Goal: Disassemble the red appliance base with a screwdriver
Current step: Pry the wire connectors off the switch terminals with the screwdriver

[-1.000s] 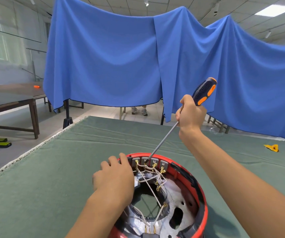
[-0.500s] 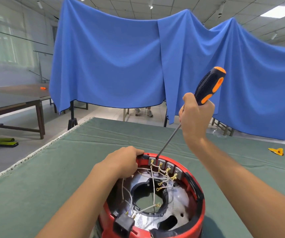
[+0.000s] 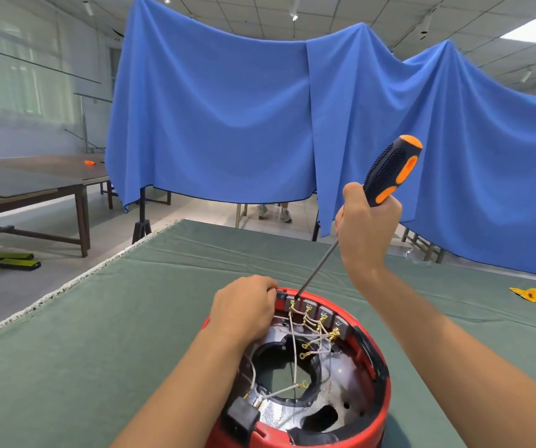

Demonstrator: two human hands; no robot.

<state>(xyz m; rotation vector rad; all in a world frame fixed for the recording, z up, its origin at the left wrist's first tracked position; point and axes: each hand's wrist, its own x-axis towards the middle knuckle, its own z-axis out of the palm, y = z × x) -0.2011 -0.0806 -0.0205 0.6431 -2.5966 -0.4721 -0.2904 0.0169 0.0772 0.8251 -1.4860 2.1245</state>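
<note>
A blue cloth [image 3: 228, 118] hangs across the far side of the room, behind a table covered in green felt [image 3: 82, 334]. At the near edge of that table, about centre, sits the red appliance base [image 3: 380, 392], open side up, showing a silvery inner plate, a dark ring and a black socket on its near left rim. The left hand [image 3: 244, 310] is curled closed over the far left rim of the base, fingers hooked on the edge. The right hand [image 3: 368, 227] is raised above and to the far right, wrapped tight around the screwdriver [image 3: 389, 171], whose black and orange handle sticks up out of the fist. The shaft slants down and to the left, and its tip meets the row of grey terminal blocks [image 3: 312, 307] on the far rim, just beside the left fingers; whether it sits in a screw head is too small to tell. White wires [image 3: 294, 347] with brass ring lugs spread from those blocks across the inside. A small yellow piece [image 3: 525, 294] lies well apart on the felt at right.
</note>
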